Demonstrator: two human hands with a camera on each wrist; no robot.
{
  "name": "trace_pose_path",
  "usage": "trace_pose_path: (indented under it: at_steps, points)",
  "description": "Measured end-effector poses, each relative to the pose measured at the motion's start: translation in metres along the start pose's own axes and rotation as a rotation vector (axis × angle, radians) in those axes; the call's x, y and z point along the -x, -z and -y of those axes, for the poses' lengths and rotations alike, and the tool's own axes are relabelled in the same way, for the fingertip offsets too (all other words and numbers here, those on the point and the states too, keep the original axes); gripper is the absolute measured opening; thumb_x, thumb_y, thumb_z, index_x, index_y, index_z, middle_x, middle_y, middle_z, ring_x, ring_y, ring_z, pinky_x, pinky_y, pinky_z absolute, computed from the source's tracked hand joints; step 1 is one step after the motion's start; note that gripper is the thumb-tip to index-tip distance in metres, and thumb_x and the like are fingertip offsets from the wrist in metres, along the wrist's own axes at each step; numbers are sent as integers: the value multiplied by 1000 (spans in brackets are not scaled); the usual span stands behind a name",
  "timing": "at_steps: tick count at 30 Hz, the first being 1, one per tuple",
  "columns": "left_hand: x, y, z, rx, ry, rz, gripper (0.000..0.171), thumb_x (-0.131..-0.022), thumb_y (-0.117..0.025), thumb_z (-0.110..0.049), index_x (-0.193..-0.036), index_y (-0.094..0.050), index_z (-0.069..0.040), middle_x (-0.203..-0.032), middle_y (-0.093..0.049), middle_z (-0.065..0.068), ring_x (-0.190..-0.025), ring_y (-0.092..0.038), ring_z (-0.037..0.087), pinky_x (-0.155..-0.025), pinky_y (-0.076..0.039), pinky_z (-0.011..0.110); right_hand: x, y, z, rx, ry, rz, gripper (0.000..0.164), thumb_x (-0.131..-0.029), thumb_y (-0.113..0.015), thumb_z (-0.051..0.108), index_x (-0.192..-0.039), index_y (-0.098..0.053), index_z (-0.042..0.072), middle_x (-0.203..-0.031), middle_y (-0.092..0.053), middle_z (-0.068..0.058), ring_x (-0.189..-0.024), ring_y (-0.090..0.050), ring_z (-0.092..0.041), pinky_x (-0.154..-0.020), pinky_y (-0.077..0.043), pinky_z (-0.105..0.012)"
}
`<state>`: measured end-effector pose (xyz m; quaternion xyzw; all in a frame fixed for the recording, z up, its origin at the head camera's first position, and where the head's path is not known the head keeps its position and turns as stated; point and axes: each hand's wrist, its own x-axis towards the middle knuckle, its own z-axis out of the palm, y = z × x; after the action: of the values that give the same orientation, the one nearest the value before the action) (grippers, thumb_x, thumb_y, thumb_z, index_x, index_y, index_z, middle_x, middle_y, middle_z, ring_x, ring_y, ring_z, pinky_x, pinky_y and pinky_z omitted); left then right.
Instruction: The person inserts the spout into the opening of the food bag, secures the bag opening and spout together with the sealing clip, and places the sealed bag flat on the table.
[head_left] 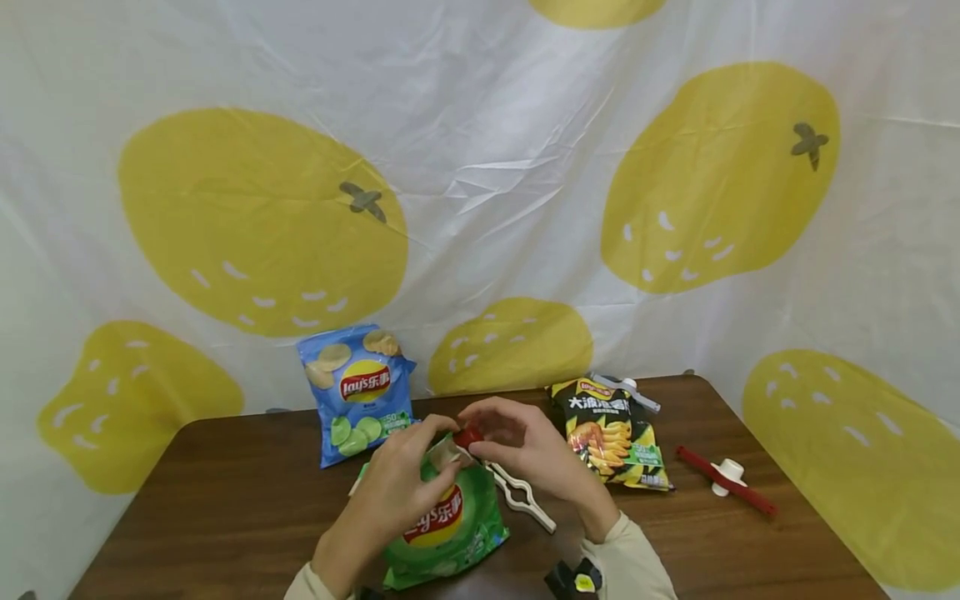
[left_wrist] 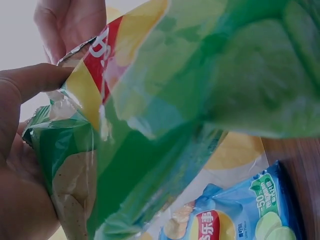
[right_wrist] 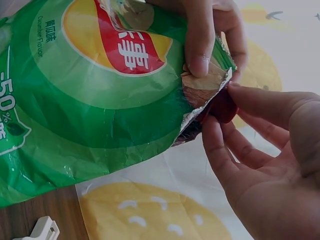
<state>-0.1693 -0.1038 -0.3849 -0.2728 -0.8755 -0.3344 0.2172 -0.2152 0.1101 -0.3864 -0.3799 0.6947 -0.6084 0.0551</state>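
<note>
My left hand point(head_left: 396, 482) pinches the top of a green bag of Lay's chips point(head_left: 444, 550) between thumb and fingers. That bag's cut top edge point(right_wrist: 186, 120) gapes and shows silver lining in the right wrist view. At this opening my right hand point(head_left: 534, 448) pinches a small dark red plastic piece point(right_wrist: 223, 108), shaped like a cap or spout, between thumb and fingertips. The piece's inner end is hidden by the bag. A white bag clip point(head_left: 525, 500) with a wavy outline lies on the table just right of the green bag.
A blue chip bag point(head_left: 356, 392) leans on the lemon-print curtain point(head_left: 510, 125) at the back left. At the back right lies a black chip bag point(head_left: 611, 442) with a grey clip point(head_left: 647, 398). Farther right on the table point(head_left: 225, 500) is a red clip point(head_left: 753, 498) with a white cap point(head_left: 729, 473).
</note>
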Motion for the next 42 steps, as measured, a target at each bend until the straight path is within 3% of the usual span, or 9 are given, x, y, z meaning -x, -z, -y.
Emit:
trace_pose_path:
  at_steps: [11,19,27,31,37,42]
  points:
    - [-1,0,-1,-42,-29,-12,36,-83,-81,-14,-115,-63,-15,-90,-67,-7,-68,-53,5,-58,-43,23,-1,1,-1,-1,-24,-17,27,-97,-64,7,-124,-62,6,-116,-65,-15,-103,-66,-30,-84,-54,-51]
    - [-1,0,1,-28,-9,8,39,-83,-81,-14,-118,-63,-16,-100,-69,-4,-79,-59,4,-65,-50,25,1,-4,5,11,-21,-34,26,-96,-65,6,-122,-64,6,-118,-64,-15,-105,-67,-29,-83,-56,-45]
    - [-1,-1,1,-24,10,-21,35,-83,-79,-10,-113,-63,-16,-99,-68,-5,-72,-54,5,-60,-45,23,-1,-7,8,52,-15,-54,27,-94,-68,6,-121,-64,6,-117,-65,-12,-105,-67,-27,-82,-57,-37]
    - [-1,0,5,-29,-8,-34,37,-83,-78,-9,-115,-62,-19,-97,-67,-9,-74,-56,4,-62,-47,24,-1,-2,10,159,-20,-80,30,-93,-71,12,-122,-63,11,-116,-67,-8,-103,-68,-24,-84,-56,-37]
    - [-1,1,8,-14,-25,2,49,-87,-73,-8,-128,-58,-30,-101,-64,-15,-85,-57,2,-70,-50,27,10,12,5,456,-69,-131,20,-91,-73,10,-108,-63,15,-102,-67,0,-92,-67,-18,-80,-55,-37]
    - [2,3,10,-26,-47,37,60,-90,-69,-7,-140,-53,-36,-107,-65,-14,-88,-56,3,-68,-46,26,28,14,-22,734,-94,19,9,-89,-71,5,-94,-65,10,-88,-64,1,-83,-62,-16,-75,-52,-33]
